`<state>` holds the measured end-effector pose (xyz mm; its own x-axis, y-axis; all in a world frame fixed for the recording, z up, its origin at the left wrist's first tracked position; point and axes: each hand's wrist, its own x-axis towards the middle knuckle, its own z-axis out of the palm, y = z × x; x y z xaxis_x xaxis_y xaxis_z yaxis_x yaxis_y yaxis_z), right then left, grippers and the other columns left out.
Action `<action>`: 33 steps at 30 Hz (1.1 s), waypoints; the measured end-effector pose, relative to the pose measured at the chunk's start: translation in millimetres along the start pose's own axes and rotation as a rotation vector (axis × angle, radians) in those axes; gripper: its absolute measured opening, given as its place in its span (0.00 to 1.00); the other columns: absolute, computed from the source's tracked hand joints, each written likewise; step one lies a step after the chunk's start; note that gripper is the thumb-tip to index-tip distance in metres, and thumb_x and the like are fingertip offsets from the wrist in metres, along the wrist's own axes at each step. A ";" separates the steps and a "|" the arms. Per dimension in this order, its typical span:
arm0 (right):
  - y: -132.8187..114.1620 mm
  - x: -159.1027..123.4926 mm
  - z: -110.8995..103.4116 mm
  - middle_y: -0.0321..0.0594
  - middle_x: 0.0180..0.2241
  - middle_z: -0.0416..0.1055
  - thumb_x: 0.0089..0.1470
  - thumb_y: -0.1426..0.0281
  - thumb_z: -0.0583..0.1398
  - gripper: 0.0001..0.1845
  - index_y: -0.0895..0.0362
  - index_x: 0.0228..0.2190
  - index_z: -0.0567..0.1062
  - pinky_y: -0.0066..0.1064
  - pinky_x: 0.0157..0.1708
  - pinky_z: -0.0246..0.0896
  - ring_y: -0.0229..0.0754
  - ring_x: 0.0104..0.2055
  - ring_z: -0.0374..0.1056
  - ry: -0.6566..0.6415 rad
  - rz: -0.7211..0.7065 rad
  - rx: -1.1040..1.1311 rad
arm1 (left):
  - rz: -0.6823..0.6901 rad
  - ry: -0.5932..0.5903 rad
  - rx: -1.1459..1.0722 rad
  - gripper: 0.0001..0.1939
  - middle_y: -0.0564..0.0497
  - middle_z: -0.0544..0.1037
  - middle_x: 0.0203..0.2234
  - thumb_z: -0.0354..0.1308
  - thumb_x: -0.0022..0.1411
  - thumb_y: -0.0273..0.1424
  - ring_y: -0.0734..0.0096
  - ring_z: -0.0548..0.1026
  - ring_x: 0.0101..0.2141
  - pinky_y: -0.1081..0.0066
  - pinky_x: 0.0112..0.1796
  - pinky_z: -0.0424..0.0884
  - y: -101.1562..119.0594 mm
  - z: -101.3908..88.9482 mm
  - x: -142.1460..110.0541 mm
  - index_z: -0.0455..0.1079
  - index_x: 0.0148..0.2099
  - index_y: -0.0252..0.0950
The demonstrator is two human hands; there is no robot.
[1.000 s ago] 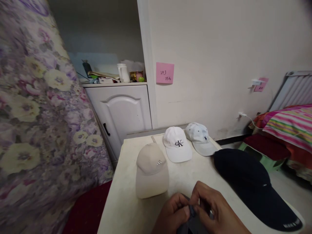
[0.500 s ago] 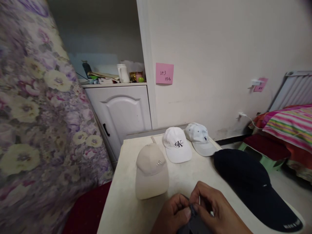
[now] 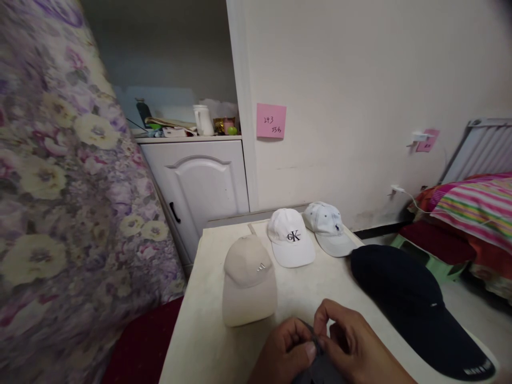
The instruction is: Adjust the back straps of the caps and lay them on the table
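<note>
At the bottom edge, my left hand (image 3: 286, 349) and my right hand (image 3: 356, 346) meet over a dark grey piece of fabric (image 3: 320, 368), both pinching its upper edge; most of it is cut off by the frame. Just beyond my hands, on the cream table (image 3: 200, 330), lie a beige cap (image 3: 248, 280), a white cap with a black logo (image 3: 290, 237), a pale blue cap (image 3: 330, 226) and, to the right, a large navy cap (image 3: 412, 304).
A floral curtain (image 3: 60, 186) hangs along the left. Behind the table stand a white cabinet (image 3: 200, 181) with clutter on top and a wall with a pink note (image 3: 271, 120). Striped bedding (image 3: 476, 208) and a green stool (image 3: 432, 258) sit at the right.
My hands have sunk slightly toward the bottom edge, still pinching the dark fabric. The caps have not moved.
</note>
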<state>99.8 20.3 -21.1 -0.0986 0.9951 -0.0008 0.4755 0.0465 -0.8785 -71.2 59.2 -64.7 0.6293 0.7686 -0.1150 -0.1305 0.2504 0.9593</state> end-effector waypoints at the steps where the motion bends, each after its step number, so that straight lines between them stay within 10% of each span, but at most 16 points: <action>1: 0.1 0.1 0.2 0.28 0.22 0.60 0.50 0.75 0.57 0.04 0.53 0.28 0.67 0.30 0.25 0.48 0.37 0.25 0.56 0.010 -0.007 -0.023 | -0.002 0.003 0.004 0.22 0.55 0.67 0.25 0.68 0.49 0.48 0.72 0.61 0.29 0.69 0.32 0.54 -0.8 0.0 0.4 0.66 0.31 0.36; 28: 2.9 -2.3 -0.3 0.27 0.21 0.60 0.47 0.79 0.58 0.09 0.53 0.24 0.65 0.28 0.23 0.47 0.35 0.24 0.56 -0.034 0.013 0.102 | -0.013 0.053 0.184 0.12 0.55 0.68 0.25 0.61 0.50 0.38 0.70 0.63 0.29 0.66 0.33 0.57 9.4 7.4 -1.0 0.64 0.31 0.37; 33: 4.4 -3.9 -5.3 0.27 0.19 0.62 0.59 0.70 0.57 0.04 0.54 0.31 0.68 0.29 0.24 0.47 0.36 0.23 0.58 -0.100 0.014 0.231 | -0.037 0.024 0.126 0.11 0.55 0.68 0.25 0.60 0.50 0.37 0.70 0.63 0.29 0.67 0.33 0.56 10.9 5.3 -2.7 0.63 0.31 0.38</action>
<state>106.9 17.1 -22.3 -0.1848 0.9815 -0.0505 0.2657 0.0004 -0.9641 -70.2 56.8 -52.6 0.6135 0.7742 -0.1557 -0.0089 0.2039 0.9789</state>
